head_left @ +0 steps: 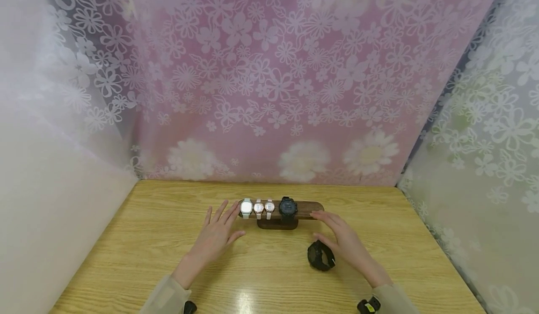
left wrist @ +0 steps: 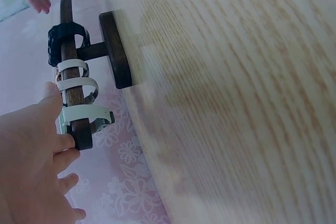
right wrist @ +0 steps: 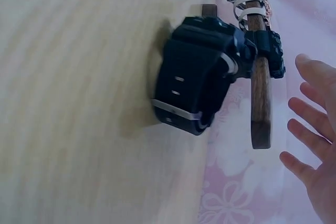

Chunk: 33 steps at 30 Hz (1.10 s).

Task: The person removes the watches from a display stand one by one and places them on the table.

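A dark wooden watch stand point(head_left: 310, 208) carries several watches on its bar: a white square-faced watch point(head_left: 246, 207) at the left end, two small pale watches point(head_left: 258, 208) beside it, and a chunky black watch point(head_left: 288, 207) right of centre. My left hand point(head_left: 212, 237) is spread at the bar's left end; in the left wrist view its fingertips appear to touch the wood. My right hand point(head_left: 347, 241), fingers loosely extended, is at the bar's right end, holding nothing. Under its thumb, a second black watch point(right wrist: 191, 77) with its strap looped stands on the table.
The wood-grain table point(head_left: 168, 211) is bounded behind by a pink floral curtain point(head_left: 269, 94). A pale wall point(head_left: 63, 164) rises on the left and a floral sheet point(head_left: 484, 164) on the right. Dark straps with devices point(head_left: 368, 306) sit at my wrists.
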Each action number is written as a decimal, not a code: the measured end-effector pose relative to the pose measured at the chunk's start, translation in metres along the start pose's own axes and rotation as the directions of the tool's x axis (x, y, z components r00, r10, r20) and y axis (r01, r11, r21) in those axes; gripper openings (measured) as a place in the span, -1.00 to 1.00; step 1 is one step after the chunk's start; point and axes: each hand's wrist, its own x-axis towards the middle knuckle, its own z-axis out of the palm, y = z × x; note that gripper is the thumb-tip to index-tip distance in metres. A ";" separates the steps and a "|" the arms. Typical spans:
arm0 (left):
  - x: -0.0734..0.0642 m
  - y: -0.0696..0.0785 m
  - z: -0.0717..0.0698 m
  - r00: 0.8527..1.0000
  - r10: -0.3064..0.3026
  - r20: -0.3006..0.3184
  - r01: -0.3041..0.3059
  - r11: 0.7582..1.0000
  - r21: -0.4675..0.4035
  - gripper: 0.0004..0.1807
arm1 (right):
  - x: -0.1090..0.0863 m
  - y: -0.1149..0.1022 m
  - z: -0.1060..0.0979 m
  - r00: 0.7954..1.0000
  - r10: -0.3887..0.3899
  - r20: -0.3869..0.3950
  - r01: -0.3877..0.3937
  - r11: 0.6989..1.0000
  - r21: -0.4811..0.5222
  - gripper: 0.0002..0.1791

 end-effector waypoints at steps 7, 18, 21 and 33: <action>0.000 -0.002 0.001 1.000 0.007 -0.021 -0.007 1.000 0.003 -0.20 | 0.026 0.002 -0.002 0.999 -0.020 0.025 0.020 1.000 0.002 -0.29; 0.001 -0.001 0.000 1.000 0.004 0.003 -0.004 1.000 0.007 -0.20 | 0.070 -0.003 0.011 0.989 -0.058 0.134 0.061 0.998 -0.018 -0.15; 0.001 -0.001 0.001 1.000 0.006 0.006 -0.006 1.000 0.013 -0.20 | 0.076 -0.002 0.018 0.984 -0.043 0.175 0.048 0.999 -0.023 -0.10; 0.000 0.000 0.000 1.000 0.009 -0.011 -0.009 1.000 0.015 -0.20 | 0.084 -0.001 0.032 0.956 0.035 0.292 -0.046 0.998 0.031 -0.09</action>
